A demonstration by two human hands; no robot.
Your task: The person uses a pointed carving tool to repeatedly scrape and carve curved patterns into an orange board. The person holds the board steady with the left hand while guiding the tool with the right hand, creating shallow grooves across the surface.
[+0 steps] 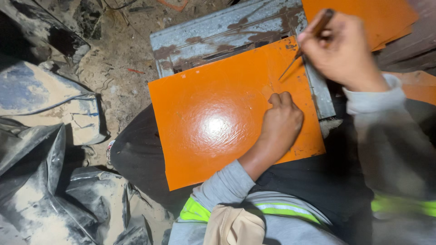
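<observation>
At the far left lie crumpled dusty sacks (pixel 50 181), grey and black and powdered with pale dirt; beside them the sandy ground (pixel 120 68) shows bare, with a small red scrap lying on it. Next comes the orange sheet (pixel 218 118), glossy, with a bright glare spot near its middle; it rests tilted across the person's dark-clad lap, its upper edge lying over a rusted grey metal bar (pixel 218 31) that runs behind it.

On the right part of the sheet sits the left hand (pixel 281 124), closed into a loose fist and pressing knuckles-down on the orange surface, holding nothing inside that can be seen; its grey sleeve (pixel 225 183) carries a yellow-green reflective band at the forearm. Just above and to the right, the right hand (pixel 340 47) is blurred; its fingers are pinched around a thin pointed tool (pixel 302 50) with a brown handle, the metal tip slanting down to touch the sheet near its upper right corner, close above the left fist. Behind that hand, at the top right, lies a stack of more orange sheets (pixel 386 16); whether they touch the metal bar cannot be told.
</observation>
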